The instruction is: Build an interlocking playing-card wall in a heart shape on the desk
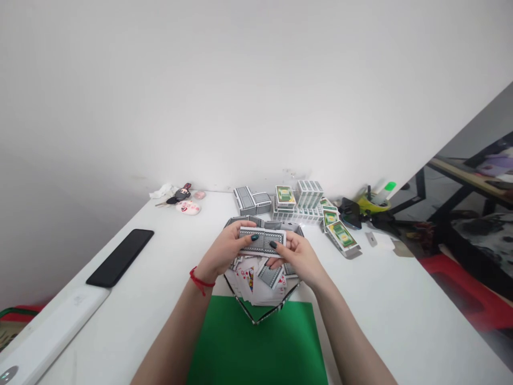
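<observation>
Between my two hands I hold playing cards, their grey patterned backs toward me. My left hand grips the left end, thumb on top, and wears a red string bracelet at its wrist. At the other end, my right hand pinches the cards with its thumb across the backs. Right below lies a structure of cards with a pointed front edge. Loose cards, some face up with red suits, fill its inside. Its far wall is partly hidden by my hands.
A green mat lies in front on the white table. Behind are card stacks, card boxes and flattened boxes. A black phone and a long white device are left. A computer mouse sits near the wall.
</observation>
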Tool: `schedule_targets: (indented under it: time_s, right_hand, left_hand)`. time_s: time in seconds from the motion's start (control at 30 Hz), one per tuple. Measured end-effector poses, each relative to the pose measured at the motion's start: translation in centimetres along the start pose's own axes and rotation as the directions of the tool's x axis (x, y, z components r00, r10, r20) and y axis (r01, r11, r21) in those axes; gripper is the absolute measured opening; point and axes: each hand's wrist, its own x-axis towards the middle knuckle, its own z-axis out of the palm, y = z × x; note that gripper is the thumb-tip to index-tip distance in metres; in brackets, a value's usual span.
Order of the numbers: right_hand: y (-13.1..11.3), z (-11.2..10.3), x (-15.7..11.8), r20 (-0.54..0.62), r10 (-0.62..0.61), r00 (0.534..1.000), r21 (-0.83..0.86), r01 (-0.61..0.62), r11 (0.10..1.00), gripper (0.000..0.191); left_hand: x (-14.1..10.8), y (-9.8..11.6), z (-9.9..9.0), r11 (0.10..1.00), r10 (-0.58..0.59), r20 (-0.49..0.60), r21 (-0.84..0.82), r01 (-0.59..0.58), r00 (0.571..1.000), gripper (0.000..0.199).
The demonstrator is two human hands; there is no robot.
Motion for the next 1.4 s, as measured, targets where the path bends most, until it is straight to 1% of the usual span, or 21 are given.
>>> schedule_targets:
  time_s: [0.13,0.2,0.23,0.27,0.3,0.33,0.4,0.43,0.5,0.57,0.67,0.73,0.77,0.83,0.9,0.93,0.97,1.0,1.07,1.17,1.4]
  right_hand:
    - [0.0,-0.6,0.4,0.005,0.026,1.0,-0.062,-0.026,0.998,0.036]
    - [0.3,-1.1,0.7,-0.037,0.037,0.999,-0.199,-0.044,0.979,0.035]
    - [0.6,-1.4,0.9,-0.066,0.037,0.997,-0.323,-0.056,0.945,0.033]
    - [1.0,-1.6,1.1,-0.09,0.038,0.995,-0.48,-0.077,0.874,0.031]
    - [1.4,-1.7,1.2,-0.101,0.051,0.994,-0.644,-0.104,0.758,0.028]
    - [1.8,-1.6,1.2,-0.101,0.071,0.992,-0.784,-0.124,0.608,0.027]
    - [2.7,-1.1,1.2,-0.095,0.128,0.987,-0.939,-0.131,0.318,0.037]
    - [3.1,-0.7,1.2,-0.093,0.136,0.986,-0.968,-0.121,0.221,0.044]
    - [3.8,0.0,1.2,-0.107,0.142,0.984,-0.984,-0.125,0.125,0.054]
    - [4.0,0.4,1.2,-0.113,0.165,0.98,-0.985,-0.132,0.11,0.056]
    - [4.0,-0.1,1.5,-0.082,0.175,0.981,-0.981,-0.11,0.159,0.039]
    - [3.7,-0.9,1.7,-0.07,0.136,0.988,-0.958,-0.104,0.267,0.019]
    - [3.6,-1.3,1.7,-0.073,0.117,0.99,-0.928,-0.11,0.356,0.012]
    - [3.2,-1.8,1.7,-0.09,0.098,0.991,-0.789,-0.131,0.6,0.01]
    - [2.9,-2.0,1.4,-0.092,0.088,0.992,-0.521,-0.123,0.844,0.016]
    - [2.6,-2.0,1.2,-0.087,0.079,0.993,-0.365,-0.105,0.925,0.019]
    - [2.4,-1.8,1.1,-0.077,0.065,0.995,-0.225,-0.08,0.971,0.024]
    - [2.2,-1.7,0.9,-0.066,0.048,0.997,-0.121,-0.056,0.991,0.028]
    - [1.8,-1.6,0.7,-0.039,0.033,0.999,-0.034,-0.034,0.999,0.033]
    - [1.4,-1.9,0.7,-0.024,0.013,1.0,-0.046,-0.014,0.999,0.034]
    - [1.4,-3.0,0.9,-0.092,-0.034,0.995,-0.042,0.031,0.999,0.033]
  left_hand:
    - [-0.2,0.5,-0.1,1.0,-0.031,0.002,0.003,0.031,1.0,0.029]
    - [-0.3,0.6,-0.4,0.999,-0.003,-0.052,0.045,0.005,0.999,0.026]
    - [-0.3,0.7,-0.6,0.997,0.004,-0.089,0.073,0.003,0.996,0.025]
    - [-0.3,0.7,-0.8,0.995,0.002,-0.123,0.101,0.011,0.992,0.025]
    - [-0.3,0.7,-1.1,0.992,-0.009,-0.144,0.124,0.027,0.99,0.025]
    - [-0.2,0.6,-1.4,0.989,-0.021,-0.15,0.139,0.042,0.988,0.025]
    - [-0.2,0.5,-1.8,0.988,-0.035,-0.129,0.148,0.054,0.991,0.027]
    - [-0.1,0.4,-2.0,0.988,-0.032,-0.114,0.146,0.048,0.993,0.029]
    - [0.0,0.4,-2.3,0.99,-0.024,-0.093,0.137,0.037,0.995,0.034]
    - [0.0,0.4,-2.6,0.991,-0.023,-0.09,0.126,0.034,0.996,0.039]
    - [0.0,0.7,-3.4,0.993,-0.019,-0.137,0.115,0.035,0.99,0.043]
    - [-0.1,0.9,-4.0,0.993,-0.015,-0.178,0.111,0.036,0.984,0.045]
    - [-0.1,1.0,-4.3,0.993,-0.015,-0.192,0.111,0.037,0.981,0.045]
    - [-0.1,1.1,-4.8,0.993,-0.014,-0.205,0.115,0.038,0.979,0.045]
    - [-0.1,1.1,-4.9,0.992,-0.009,-0.205,0.12,0.034,0.979,0.044]
    - [-0.1,1.1,-4.8,0.992,-0.006,-0.201,0.121,0.031,0.98,0.044]
    - [-0.2,1.1,-4.7,0.992,-0.003,-0.197,0.12,0.027,0.98,0.043]
    - [-0.2,1.2,-4.5,0.993,-0.001,-0.19,0.117,0.024,0.982,0.042]
    - [-0.2,1.2,-4.1,0.994,0.003,-0.171,0.109,0.016,0.985,0.041]
    - [-0.2,1.2,-3.6,0.995,0.011,-0.147,0.099,0.004,0.989,0.041]
    - [-0.1,1.0,-3.5,0.996,0.019,-0.162,0.093,-0.004,0.987,0.041]
